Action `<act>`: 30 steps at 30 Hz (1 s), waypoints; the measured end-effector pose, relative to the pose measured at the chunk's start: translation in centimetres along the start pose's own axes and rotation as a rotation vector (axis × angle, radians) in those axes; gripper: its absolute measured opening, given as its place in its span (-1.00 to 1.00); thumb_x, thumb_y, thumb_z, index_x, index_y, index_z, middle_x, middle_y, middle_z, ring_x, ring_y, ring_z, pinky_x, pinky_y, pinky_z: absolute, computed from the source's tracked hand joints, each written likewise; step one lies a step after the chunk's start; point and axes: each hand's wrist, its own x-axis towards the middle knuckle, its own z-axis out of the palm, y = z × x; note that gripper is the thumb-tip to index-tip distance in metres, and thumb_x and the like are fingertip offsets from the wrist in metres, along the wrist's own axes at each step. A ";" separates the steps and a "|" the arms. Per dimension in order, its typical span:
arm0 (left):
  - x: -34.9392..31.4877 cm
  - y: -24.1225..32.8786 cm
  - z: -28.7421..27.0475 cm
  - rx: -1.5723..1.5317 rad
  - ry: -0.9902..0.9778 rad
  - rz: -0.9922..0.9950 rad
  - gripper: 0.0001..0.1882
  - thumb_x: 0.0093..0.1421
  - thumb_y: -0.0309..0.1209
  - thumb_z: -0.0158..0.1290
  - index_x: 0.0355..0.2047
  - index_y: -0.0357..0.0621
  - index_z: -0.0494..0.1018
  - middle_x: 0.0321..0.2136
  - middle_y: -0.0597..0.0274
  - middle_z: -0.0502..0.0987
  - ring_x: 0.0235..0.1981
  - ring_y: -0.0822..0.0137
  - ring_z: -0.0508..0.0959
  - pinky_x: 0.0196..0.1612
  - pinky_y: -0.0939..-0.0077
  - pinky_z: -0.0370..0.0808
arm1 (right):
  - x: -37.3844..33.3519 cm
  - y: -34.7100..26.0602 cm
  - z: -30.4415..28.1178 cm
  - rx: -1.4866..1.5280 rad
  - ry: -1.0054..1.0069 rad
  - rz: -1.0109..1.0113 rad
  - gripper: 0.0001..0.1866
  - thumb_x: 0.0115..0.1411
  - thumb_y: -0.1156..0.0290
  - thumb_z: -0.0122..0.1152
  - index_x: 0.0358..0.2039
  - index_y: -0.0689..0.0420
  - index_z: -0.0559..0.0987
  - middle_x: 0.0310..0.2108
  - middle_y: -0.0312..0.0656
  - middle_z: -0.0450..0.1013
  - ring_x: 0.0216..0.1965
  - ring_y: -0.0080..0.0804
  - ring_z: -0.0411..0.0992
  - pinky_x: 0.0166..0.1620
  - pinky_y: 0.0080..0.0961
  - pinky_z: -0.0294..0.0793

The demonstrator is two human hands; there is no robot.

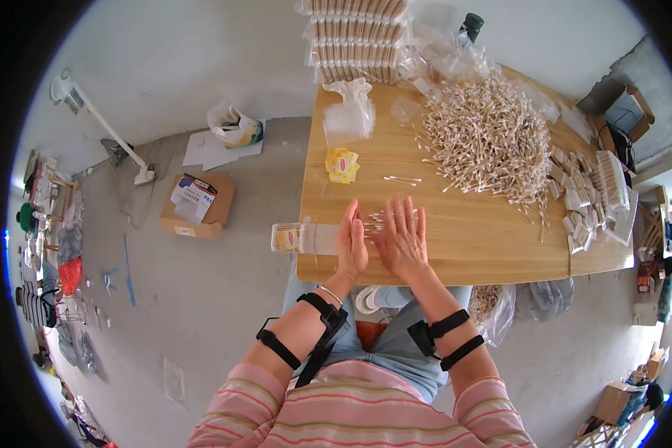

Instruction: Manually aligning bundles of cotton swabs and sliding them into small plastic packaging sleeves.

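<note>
Several cotton swabs (376, 222) lie on the wooden table between my two hands. My left hand (352, 245) stands on its edge to the left of them, fingers stretched out and thumb up. Palm down, my right hand (403, 243) rests over the swabs' right end with its fingers apart and slightly blurred; it partly hides them. Left of my left hand, a clear bag of swabs with a yellow card (286, 238) juts over the table's left edge. Farther back lie yellow cards (342, 165) and a few loose swabs (402, 180).
A large heap of cotton swabs (489, 138) covers the table's back right, with small packed bundles (579, 194) beside it. Stacked swab packs (355, 41) stand at the back, near clear plastic bags (349, 116). On the floor sit a cardboard box (215, 213) and a vacuum cleaner (104, 123).
</note>
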 end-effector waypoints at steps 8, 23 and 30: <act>0.3 0.0 -0.7 0.172 -0.090 0.010 -0.35 0.39 -0.07 -0.28 0.28 -0.35 0.02 0.29 0.03 0.08 0.31 0.22 0.09 0.34 0.35 0.00 | -0.7 1.8 1.6 0.404 0.224 0.145 -0.40 0.26 0.19 -0.02 0.26 0.13 0.19 0.34 0.05 -0.06 0.38 0.00 -0.16 0.34 0.01 -0.24; 1.4 1.7 0.6 -0.009 -0.135 -0.093 -0.19 0.35 0.10 -0.31 0.31 -0.38 -0.09 0.31 -0.04 0.01 0.33 0.21 0.02 0.33 0.39 -0.05 | 2.6 1.9 1.7 1.179 0.511 0.278 -0.45 0.40 0.16 -0.27 0.26 0.28 0.14 0.33 0.07 -0.02 0.38 -0.08 -0.14 0.35 -0.30 -0.17; 1.8 1.1 0.1 -0.081 -0.147 -0.133 -0.20 0.35 0.09 -0.30 0.31 -0.37 -0.08 0.32 0.03 0.01 0.34 0.23 0.00 0.35 0.38 -0.07 | 3.7 0.6 2.6 1.174 0.379 0.174 -0.36 0.38 0.01 -0.28 0.25 0.27 0.16 0.27 0.10 0.12 0.33 -0.02 0.01 0.33 -0.27 -0.07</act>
